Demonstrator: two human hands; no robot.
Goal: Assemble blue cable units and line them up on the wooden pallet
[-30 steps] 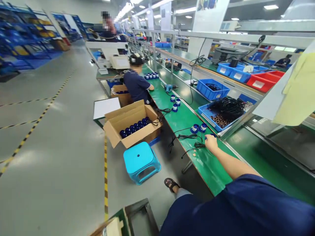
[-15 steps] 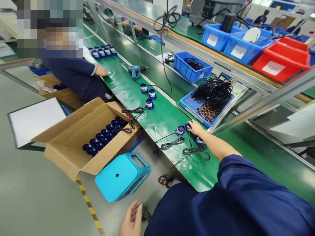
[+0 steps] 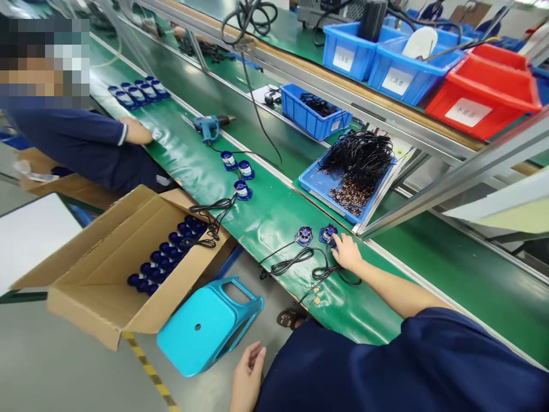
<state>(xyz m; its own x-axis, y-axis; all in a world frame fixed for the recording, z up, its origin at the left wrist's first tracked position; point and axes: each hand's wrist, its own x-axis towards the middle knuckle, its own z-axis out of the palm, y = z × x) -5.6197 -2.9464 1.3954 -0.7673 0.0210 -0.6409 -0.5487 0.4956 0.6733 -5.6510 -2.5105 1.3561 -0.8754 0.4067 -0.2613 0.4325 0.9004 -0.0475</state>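
My right hand (image 3: pixel 346 252) is at the green bench, fingers bent, fingertips at the right edge of a blue round part (image 3: pixel 329 232) with a copper-coloured ring inside. Whatever lies beneath the palm is hidden. Just left of it, a second blue round part (image 3: pixel 305 236) lies face up with a black cable attached. Coiled black cables (image 3: pixel 293 262) spread from these parts towards the bench's near edge. My left hand (image 3: pixel 249 375) hangs low over the floor beside my body, empty, with thumb apart and fingers loosely curled.
A turquoise stool (image 3: pixel 199 326) and a cardboard box (image 3: pixel 98 274) of blue parts stand left of the bench. Behind are a blue tray (image 3: pixel 319 183) with black wires, a heat gun (image 3: pixel 209 127) and several bins. A co-worker's arm (image 3: pixel 137 131) rests on the bench further left.
My right hand has shifted slightly nearer to me, uncovering the blue round part previously under its fingers. A third part, seen right of it before, is out of sight. The view has turned right.
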